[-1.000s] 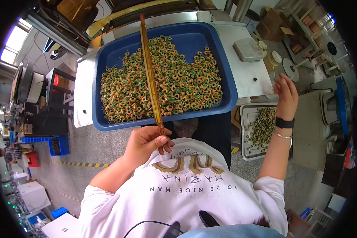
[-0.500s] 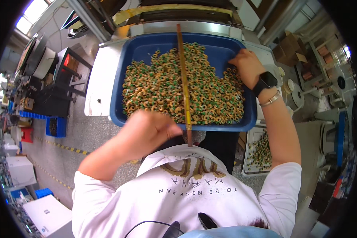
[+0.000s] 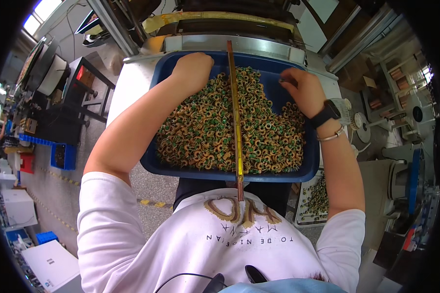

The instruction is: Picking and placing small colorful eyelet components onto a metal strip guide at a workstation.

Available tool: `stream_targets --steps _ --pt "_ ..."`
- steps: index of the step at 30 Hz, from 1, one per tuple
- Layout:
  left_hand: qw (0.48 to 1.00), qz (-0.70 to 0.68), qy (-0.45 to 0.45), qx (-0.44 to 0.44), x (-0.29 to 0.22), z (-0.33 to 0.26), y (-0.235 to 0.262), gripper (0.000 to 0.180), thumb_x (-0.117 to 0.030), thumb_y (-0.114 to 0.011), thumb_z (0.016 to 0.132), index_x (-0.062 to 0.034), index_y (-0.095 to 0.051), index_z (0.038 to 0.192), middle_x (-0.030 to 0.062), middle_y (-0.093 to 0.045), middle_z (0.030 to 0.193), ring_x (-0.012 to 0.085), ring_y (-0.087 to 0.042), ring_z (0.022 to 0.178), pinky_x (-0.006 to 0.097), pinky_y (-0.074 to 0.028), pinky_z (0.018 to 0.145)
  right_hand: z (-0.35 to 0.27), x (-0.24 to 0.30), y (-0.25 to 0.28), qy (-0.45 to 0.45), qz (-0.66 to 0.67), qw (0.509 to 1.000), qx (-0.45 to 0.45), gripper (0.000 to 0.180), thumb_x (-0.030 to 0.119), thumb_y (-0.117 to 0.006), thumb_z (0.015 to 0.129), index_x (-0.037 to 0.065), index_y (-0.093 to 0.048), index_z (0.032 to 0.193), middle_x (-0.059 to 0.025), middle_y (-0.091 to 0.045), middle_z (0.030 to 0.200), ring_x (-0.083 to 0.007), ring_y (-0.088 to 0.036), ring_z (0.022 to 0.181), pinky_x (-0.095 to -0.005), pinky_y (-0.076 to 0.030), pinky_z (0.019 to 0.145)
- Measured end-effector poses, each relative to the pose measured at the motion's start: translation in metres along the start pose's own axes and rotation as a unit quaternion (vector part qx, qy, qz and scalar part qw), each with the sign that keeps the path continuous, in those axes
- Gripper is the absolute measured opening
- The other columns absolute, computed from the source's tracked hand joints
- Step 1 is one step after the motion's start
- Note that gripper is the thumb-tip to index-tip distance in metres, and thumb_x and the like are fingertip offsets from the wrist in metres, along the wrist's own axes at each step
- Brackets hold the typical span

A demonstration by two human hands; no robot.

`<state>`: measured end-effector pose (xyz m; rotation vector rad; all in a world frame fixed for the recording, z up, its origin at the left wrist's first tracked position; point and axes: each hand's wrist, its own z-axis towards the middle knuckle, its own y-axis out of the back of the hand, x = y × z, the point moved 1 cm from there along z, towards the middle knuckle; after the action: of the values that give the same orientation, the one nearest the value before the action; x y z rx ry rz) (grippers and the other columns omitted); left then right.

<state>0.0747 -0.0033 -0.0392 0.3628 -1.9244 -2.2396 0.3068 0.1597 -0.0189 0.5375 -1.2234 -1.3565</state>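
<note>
A blue tray holds a heap of small tan-and-green ring-shaped parts. A narrow wooden strip with yellow on it lies across the tray from far edge to near edge. My left hand is over the tray's far left part, beyond the heap, with its fingers curled down and hidden behind the back of the hand. My right hand, with a watch at the wrist, is over the far right part. Its thumb and forefinger close on a small dark part, too small to make out fully.
A white table carries the tray, with a metal machine frame behind it. Lower right, a white tray holds more of these parts. A blue bin stands at the left, and spools at the right.
My left hand has moved from the tray's near edge to its far left part. My right hand stays at the far right, slightly turned. The view has shifted a little.
</note>
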Motion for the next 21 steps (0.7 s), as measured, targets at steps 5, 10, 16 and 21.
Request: stream_targets --steps 5,10,16,21 --pt "0.971 -0.230 0.064 -0.010 -0.004 0.025 0.015 0.017 -0.007 -0.061 0.079 -0.0006 -0.061 0.094 0.0126 -0.063 0.079 0.0234 -0.062 0.070 0.032 -0.049 0.062 0.043 0.014 -0.026 -0.037 0.223 0.974 0.003 0.016 0.006 -0.064 0.080 -0.003 -0.058 0.093 -0.0068 -0.063 0.076 -0.0107 -0.059 0.067 -0.0245 -0.048 0.059" --pt "0.807 -0.578 0.106 -0.051 -0.002 0.034 -0.004 0.015 -0.003 -0.057 0.085 0.0047 -0.058 0.098 0.0097 -0.063 0.085 0.0131 -0.063 0.073 0.022 -0.050 0.061 0.080 0.026 -0.053 -0.093 0.329 0.940 0.011 0.014 0.007 -0.062 0.081 -0.001 -0.059 0.093 -0.0045 -0.062 0.074 -0.0089 -0.058 0.061 -0.0222 -0.048 0.054" --pt "0.787 -0.608 0.094 -0.052 -0.007 0.028 -0.005 0.018 -0.001 -0.056 0.085 0.0062 -0.058 0.101 0.0108 -0.063 0.091 0.0162 -0.064 0.081 0.023 -0.052 0.065 0.085 0.014 -0.069 -0.058 0.305 0.950 -0.002 0.015 0.007 -0.063 0.081 -0.001 -0.062 0.094 -0.0047 -0.065 0.078 -0.0089 -0.058 0.064 -0.0225 -0.046 0.055" --pt "0.793 -0.605 0.057 -0.027 -0.008 0.027 -0.001 0.020 -0.002 -0.057 0.084 0.0051 -0.059 0.102 0.0099 -0.064 0.092 0.0144 -0.063 0.082 0.022 -0.051 0.066 0.076 0.019 -0.069 -0.055 0.297 0.952 -0.055 0.019 0.011 -0.066 0.078 0.002 -0.064 0.095 -0.0062 -0.065 0.075 -0.0113 -0.059 0.064 -0.0244 -0.047 0.058"
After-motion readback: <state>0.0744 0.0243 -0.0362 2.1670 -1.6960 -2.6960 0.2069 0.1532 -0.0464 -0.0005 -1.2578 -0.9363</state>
